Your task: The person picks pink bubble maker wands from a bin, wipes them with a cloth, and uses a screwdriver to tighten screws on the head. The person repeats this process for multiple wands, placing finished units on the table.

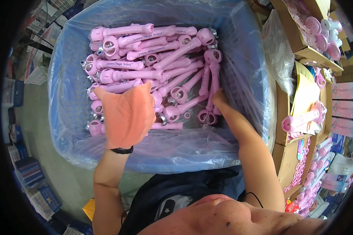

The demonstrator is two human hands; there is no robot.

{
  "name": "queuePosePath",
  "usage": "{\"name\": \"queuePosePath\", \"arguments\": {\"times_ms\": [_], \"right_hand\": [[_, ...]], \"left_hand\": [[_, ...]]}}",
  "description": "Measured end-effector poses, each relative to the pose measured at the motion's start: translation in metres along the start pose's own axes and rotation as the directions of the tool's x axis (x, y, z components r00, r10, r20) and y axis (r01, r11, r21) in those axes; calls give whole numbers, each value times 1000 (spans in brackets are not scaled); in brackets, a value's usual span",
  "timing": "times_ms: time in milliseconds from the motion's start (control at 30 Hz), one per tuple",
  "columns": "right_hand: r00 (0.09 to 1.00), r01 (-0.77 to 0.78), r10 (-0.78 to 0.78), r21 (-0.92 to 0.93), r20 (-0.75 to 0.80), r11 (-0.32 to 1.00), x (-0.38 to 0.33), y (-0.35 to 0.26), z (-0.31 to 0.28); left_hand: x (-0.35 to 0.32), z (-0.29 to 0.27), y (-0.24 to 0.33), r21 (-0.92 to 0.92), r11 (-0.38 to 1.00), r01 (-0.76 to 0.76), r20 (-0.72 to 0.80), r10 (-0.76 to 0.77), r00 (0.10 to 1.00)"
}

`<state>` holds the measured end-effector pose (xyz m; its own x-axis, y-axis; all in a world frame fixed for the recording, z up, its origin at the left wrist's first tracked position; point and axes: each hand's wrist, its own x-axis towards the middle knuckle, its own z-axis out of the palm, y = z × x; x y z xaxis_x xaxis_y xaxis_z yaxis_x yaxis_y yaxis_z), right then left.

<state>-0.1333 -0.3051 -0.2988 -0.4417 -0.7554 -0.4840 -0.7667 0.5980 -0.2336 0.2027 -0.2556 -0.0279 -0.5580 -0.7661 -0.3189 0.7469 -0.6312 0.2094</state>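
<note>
Many pink toy wands lie in a heap inside a blue plastic crate lined with clear film. They have slim handles and round, windowed heads with silvery tips. My left hand reaches over the left part of the heap, back upward, its fingers bent down around a wand; the fingertips are hidden. At the right side of the heap, my right hand touches the handles of some steeply slanted wands. Its fingers are mostly hidden among them. A small pink ring lies near the front.
Cardboard boxes stand right of the crate, holding pink parts. A wand rests across one box, beside a yellow sheet. A clear plastic bag hangs by the crate's right rim. Blue baskets stand far left.
</note>
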Motion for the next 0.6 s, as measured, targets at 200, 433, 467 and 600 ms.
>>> {"name": "queuePosePath", "arguments": {"times_ms": [200, 433, 467, 600], "right_hand": [[946, -112, -130, 674, 298, 731, -96, -91, -84], [635, 197, -693, 795, 343, 574, -287, -46, -173], [627, 543, -773, 661, 92, 519, -309, -37, -168], [675, 734, -712, 282, -196, 618, -385, 14, -128]], "left_hand": [[-5, 5, -8, 25, 997, -69, -85, 71, 994], [-9, 29, -37, -96, 995, 22, -17, -24, 1000], [-9, 33, -44, -9, 1000, -12, -1, 12, 1000], [-22, 57, -75, 261, 866, -427, 124, 408, 904]]}}
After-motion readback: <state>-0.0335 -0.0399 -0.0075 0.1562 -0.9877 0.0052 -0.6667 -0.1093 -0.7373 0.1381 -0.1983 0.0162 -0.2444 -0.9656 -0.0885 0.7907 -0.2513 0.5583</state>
